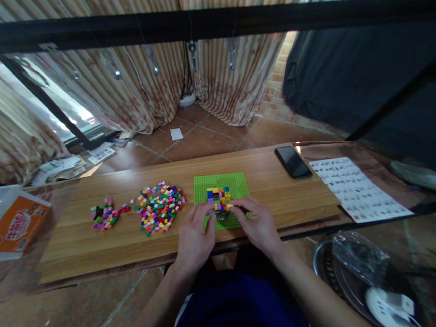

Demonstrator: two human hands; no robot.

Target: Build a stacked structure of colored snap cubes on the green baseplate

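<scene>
A small model of colourful toy building bricks (217,195), with blue, yellow and red pieces, is over the green studded baseplate (200,184). My left hand (197,235) grips its near left side, thumb and fingers closed together. From the right, my right hand (257,225) pinches the near right edge of the same model. Fingertips cover part of the model's lower edge, and I cannot tell whether it is attached to the baseplate. Left of the baseplate lies a large heap of loose bricks (161,206), with a smaller pile of mixed bricks (107,214) farther left.
On the wooden board (282,198) a black phone (293,162) lies at the back right. A printed sheet (357,188) lies beyond the board's right end. A clear plastic box with an orange label (15,224) stands at the far left.
</scene>
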